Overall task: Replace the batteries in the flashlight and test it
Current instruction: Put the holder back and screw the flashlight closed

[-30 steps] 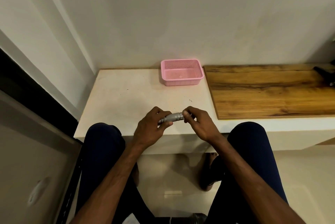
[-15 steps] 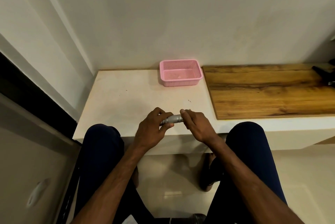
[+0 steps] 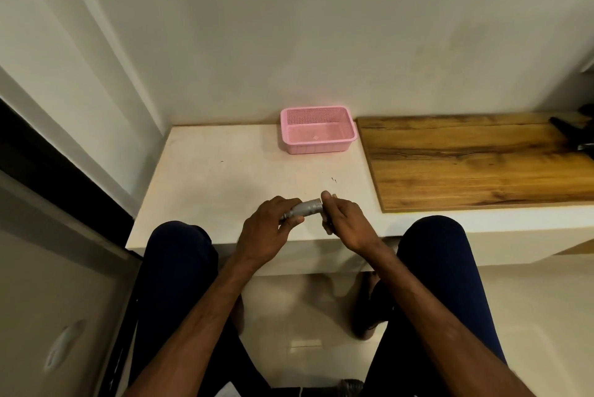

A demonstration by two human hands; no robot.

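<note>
Flashlight (image 3: 305,208): small grey metal cylinder, held roughly level w/ right end slightly higher, above the near edge of the white worktop (image 3: 209,178), between both hands. Left hand (image 3: 268,231) wraps the left end; fingers (image 3: 291,221) curled and pressed onto the barrel from front, thumb side behind. Right hand (image 3: 345,220) grips the right end; its fingers closed round the tip, index raised along the end. Which end is head vs. tail cap: can't tell, both ends covered by the hands. No batteries in view.

Pink basket (image 3: 318,133): perforated plastic, rectangular, at back of worktop against the wall, just beside the wooden board (image 3: 475,162), well apart from the hands. Inside: a small pale fleck on the floor, too small to ID; otherwise pink mesh only.

Wooden board lies to the right, running off frame edge. Dark object (image 3: 575,136) on its far right corner, cut off by frame, not identifiable.

Person seated, knees in dark trousers (image 3: 180,268) either side of the forearms. Dark shapes under the worktop, in shadow, unclear. Bottom edge: grey ribbed thing, partly cut off.
</note>
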